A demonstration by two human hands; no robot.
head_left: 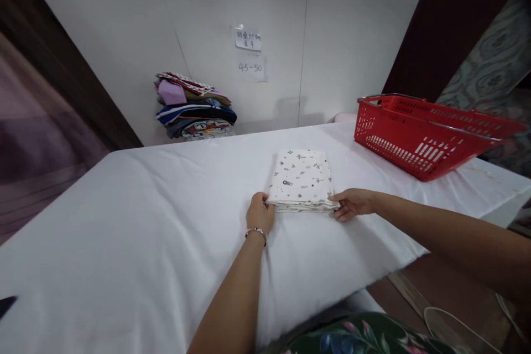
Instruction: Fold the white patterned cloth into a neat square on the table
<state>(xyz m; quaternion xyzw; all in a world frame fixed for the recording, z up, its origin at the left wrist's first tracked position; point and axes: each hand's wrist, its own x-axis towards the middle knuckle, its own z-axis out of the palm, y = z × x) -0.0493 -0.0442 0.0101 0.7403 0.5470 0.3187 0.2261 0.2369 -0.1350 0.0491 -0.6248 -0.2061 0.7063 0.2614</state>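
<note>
From here I see a white-covered table (178, 221) bearing a red basket (398, 141). Well left of the basket, by the wall, is a fabric pile (194, 108). Left of and nearer than the basket lies a folded cloth (302, 177), layered edge towards the person, sides running wallward; I can't tell its longer axis. The left hand (260, 214) and right hand (352, 203) pinch its near corners, fingers closed. Up and left of the basket, a lower paper (251, 68) reads "45-50"; handwriting on the upper paper (248, 38) is blurred.

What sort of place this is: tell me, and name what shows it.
Probably an indoor textile workspace, though whether home or shop isn't clear: a white-covered table, a folded printed cloth on it, and a pile of coloured fabrics.
</note>
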